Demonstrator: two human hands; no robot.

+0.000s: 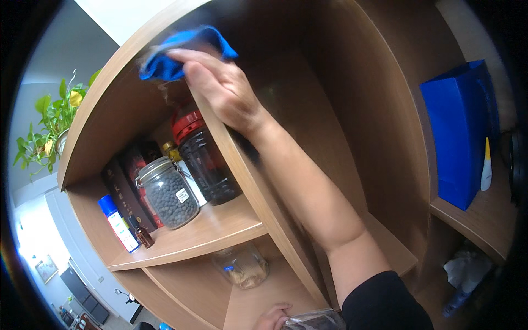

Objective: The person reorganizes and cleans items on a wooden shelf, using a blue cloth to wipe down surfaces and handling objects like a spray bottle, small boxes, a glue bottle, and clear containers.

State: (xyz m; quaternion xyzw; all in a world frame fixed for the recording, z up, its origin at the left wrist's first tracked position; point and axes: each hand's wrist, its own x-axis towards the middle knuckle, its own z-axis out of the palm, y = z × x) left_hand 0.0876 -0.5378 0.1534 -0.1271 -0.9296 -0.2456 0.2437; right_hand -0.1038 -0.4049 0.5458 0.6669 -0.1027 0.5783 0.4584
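My right hand is raised to the top of a wooden shelf unit and grips a blue cloth against the upper board; the cloth's edge is blurred. Low in the view, my left hand is partly cut off by the picture's rim. Its fingers touch a clear plastic item, whose kind I cannot tell. Below the right hand, a large jar with a red lid stands beside a clip-top glass jar of dark round balls.
A blue and white spray can and a small brown bottle stand near the shelf's front edge. A glass jar sits one compartment lower. Rightward are a blue paper bag and a white, yellow-tipped object. A potted plant is at left.
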